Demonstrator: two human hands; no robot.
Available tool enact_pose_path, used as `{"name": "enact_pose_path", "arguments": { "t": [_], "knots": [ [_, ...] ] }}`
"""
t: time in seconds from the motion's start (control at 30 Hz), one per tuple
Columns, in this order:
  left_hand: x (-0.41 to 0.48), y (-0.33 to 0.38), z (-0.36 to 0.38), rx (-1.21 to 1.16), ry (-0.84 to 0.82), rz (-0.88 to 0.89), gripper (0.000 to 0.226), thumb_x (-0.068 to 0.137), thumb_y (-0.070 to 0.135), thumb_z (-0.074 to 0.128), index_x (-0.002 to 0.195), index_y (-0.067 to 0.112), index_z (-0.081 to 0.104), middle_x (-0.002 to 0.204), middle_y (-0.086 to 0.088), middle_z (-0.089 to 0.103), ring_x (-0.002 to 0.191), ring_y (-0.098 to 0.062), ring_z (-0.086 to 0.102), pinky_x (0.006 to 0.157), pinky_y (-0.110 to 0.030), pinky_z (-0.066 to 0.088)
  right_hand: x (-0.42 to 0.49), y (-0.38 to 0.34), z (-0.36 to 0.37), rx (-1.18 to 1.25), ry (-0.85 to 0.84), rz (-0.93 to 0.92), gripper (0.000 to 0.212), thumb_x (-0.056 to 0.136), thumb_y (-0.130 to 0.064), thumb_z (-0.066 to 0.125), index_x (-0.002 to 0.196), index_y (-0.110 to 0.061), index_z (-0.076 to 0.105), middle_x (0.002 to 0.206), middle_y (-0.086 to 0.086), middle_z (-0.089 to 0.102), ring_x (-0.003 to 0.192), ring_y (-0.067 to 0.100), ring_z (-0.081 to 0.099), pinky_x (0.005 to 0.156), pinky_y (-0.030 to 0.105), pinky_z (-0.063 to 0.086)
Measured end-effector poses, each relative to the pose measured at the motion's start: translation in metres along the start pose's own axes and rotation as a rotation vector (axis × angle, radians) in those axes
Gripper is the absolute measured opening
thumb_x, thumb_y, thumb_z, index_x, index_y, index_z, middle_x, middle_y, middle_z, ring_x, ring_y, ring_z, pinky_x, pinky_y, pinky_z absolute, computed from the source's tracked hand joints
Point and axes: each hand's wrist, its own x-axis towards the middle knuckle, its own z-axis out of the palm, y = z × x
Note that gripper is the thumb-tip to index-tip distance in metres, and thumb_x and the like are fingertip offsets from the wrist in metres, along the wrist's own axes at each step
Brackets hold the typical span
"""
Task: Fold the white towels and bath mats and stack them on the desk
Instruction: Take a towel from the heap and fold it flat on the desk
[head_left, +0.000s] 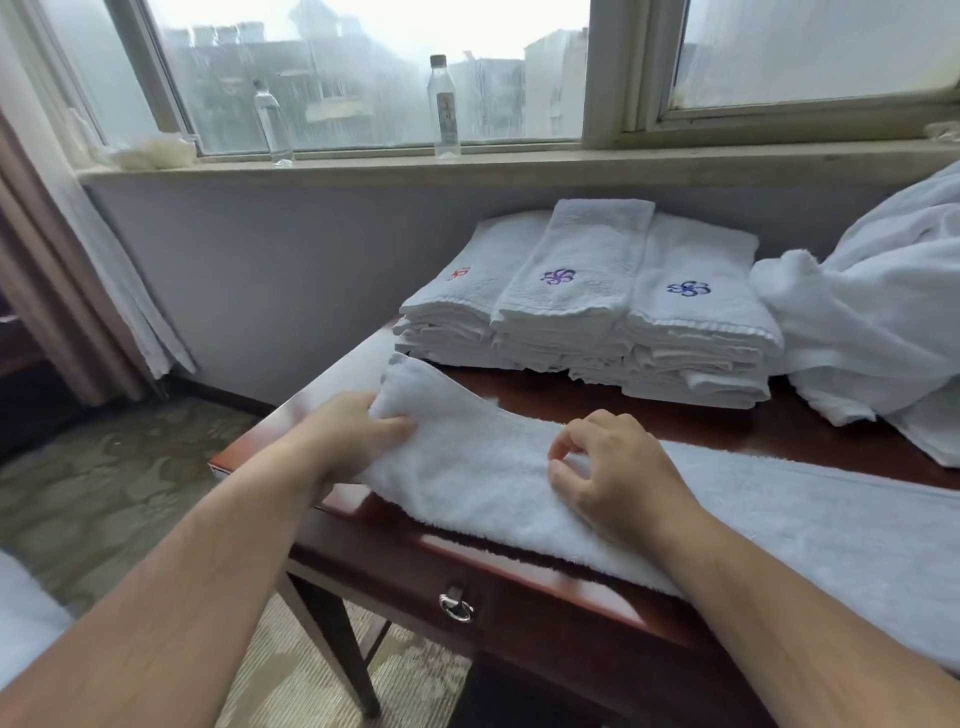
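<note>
A long white towel (779, 514), folded into a narrow strip, lies across the front of the dark wooden desk (571, 582). My left hand (358, 426) grips the strip's left end, which is lifted and curls over the fingers. My right hand (608, 467) rests on the strip a little right of it, fingers curled and pinching the cloth. Behind, folded white towels (587, 306) with small embroidered flowers stand in stacks side by side at the back of the desk.
A heap of unfolded white linen (878, 322) fills the desk's right end. Two clear bottles (444, 106) stand on the windowsill. A curtain (67, 270) hangs at the left over patterned carpet. The desk drawer has a ring pull (456, 607).
</note>
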Motion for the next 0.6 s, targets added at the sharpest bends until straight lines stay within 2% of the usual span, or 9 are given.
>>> {"name": "enact_pose_path", "arguments": {
  "t": [0.07,0.17,0.23,0.3,0.4,0.47,0.53,0.6],
  "knots": [
    [-0.002,0.009,0.001,-0.277,0.027,-0.013,0.042,0.09,0.016,0.074,0.129,0.012,0.06,0.109,-0.009,0.075,0.097,-0.027,0.074,0.089,-0.048,0.059,0.001,0.0,-0.001,0.032,-0.01,0.006,0.01,0.09,-0.047,0.052,0.088,-0.04,0.059,0.095,-0.021,0.054,0.098,0.004,0.046,0.088,0.028,0.04],
    [-0.011,0.036,0.013,-0.61,0.057,0.031,0.05,0.095,0.014,0.068,0.141,0.014,0.048,0.118,-0.007,0.072,0.101,-0.023,0.073,0.077,-0.037,0.061,0.006,-0.002,-0.013,0.223,-0.037,0.083,0.019,0.094,-0.043,0.057,0.085,-0.03,0.066,0.089,-0.011,0.064,0.09,0.008,0.059,0.078,0.027,0.048],
    [-0.018,0.062,0.027,-0.655,0.027,0.09,0.048,0.098,0.013,0.063,0.142,0.018,0.045,0.122,-0.005,0.069,0.102,-0.019,0.072,0.077,-0.033,0.061,0.007,0.0,-0.028,0.452,-0.04,0.165,0.031,0.098,-0.041,0.057,0.085,-0.017,0.071,0.085,0.0,0.071,0.083,0.012,0.065,0.074,0.029,0.05],
    [-0.024,0.091,0.047,-0.642,-0.042,0.133,0.057,0.097,0.011,0.06,0.149,0.019,0.037,0.131,-0.006,0.062,0.108,-0.02,0.068,0.088,-0.035,0.059,0.004,0.007,-0.048,0.651,-0.003,0.248,0.043,0.102,-0.043,0.051,0.083,-0.012,0.073,0.084,0.004,0.075,0.081,0.015,0.067,0.074,0.029,0.051],
    [-0.041,0.135,0.089,-0.578,-0.196,0.129,0.069,0.096,0.009,0.059,0.156,0.02,0.026,0.122,-0.01,0.059,0.099,-0.021,0.066,0.083,-0.036,0.059,-0.015,0.03,-0.078,0.868,0.043,0.362,0.058,0.103,-0.055,0.042,0.082,-0.008,0.069,0.081,0.012,0.075,0.075,0.022,0.068,0.073,0.037,0.05],
    [-0.055,0.162,0.126,-0.542,-0.32,0.122,0.071,0.096,0.008,0.059,0.156,0.019,0.024,0.116,-0.011,0.058,0.107,-0.027,0.064,0.098,-0.044,0.054,-0.033,0.052,-0.099,0.96,0.12,0.494,0.064,0.101,-0.062,0.039,0.083,-0.007,0.066,0.078,0.016,0.072,0.07,0.027,0.069,0.07,0.04,0.051],
    [-0.072,0.187,0.165,-0.528,-0.435,0.122,0.07,0.09,0.01,0.065,0.152,0.017,0.032,0.122,-0.017,0.058,0.112,-0.031,0.063,0.102,-0.047,0.051,-0.055,0.078,-0.12,1.034,0.168,0.65,0.069,0.1,-0.067,0.034,0.089,-0.006,0.064,0.074,0.017,0.071,0.065,0.029,0.069,0.066,0.038,0.052],
    [-0.091,0.209,0.2,-0.562,-0.553,0.16,0.059,0.076,0.013,0.07,0.132,0.011,0.051,0.122,-0.024,0.061,0.096,-0.027,0.065,0.085,-0.04,0.055,-0.08,0.104,-0.139,1.135,0.185,0.742,0.079,0.096,-0.075,0.028,0.097,-0.004,0.064,0.082,0.019,0.073,0.066,0.03,0.071,0.064,0.037,0.054]
  ]
}}
